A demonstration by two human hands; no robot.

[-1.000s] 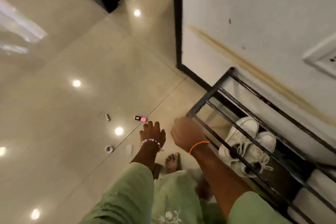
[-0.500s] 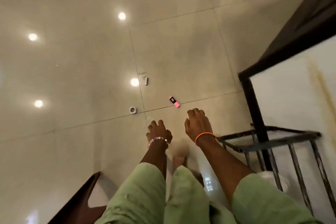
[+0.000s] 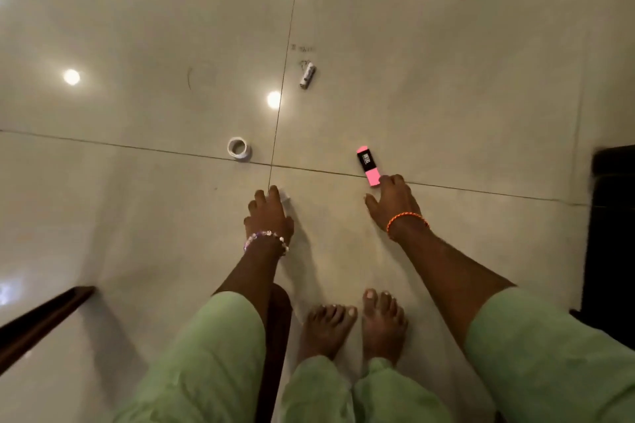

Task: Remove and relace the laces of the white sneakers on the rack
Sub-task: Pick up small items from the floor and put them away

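Reaching the right hand (image 3: 395, 204), fingers relaxed and holding nothing, to the pink marker (image 3: 368, 166) on the floor (image 3: 137, 199), left hand (image 3: 269, 213) likewise loose, sneakers out of view, expecting soft, limp laces best pinched near their stiff tips.

White sneakers out of view, rack too

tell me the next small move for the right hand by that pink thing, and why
Probably curl the right hand round the pink and black rectangular object and lift it: its fingertips already reach the object's near pink end on the glossy tiled floor, nothing is gripped yet, and neither sneakers nor rack are in view.
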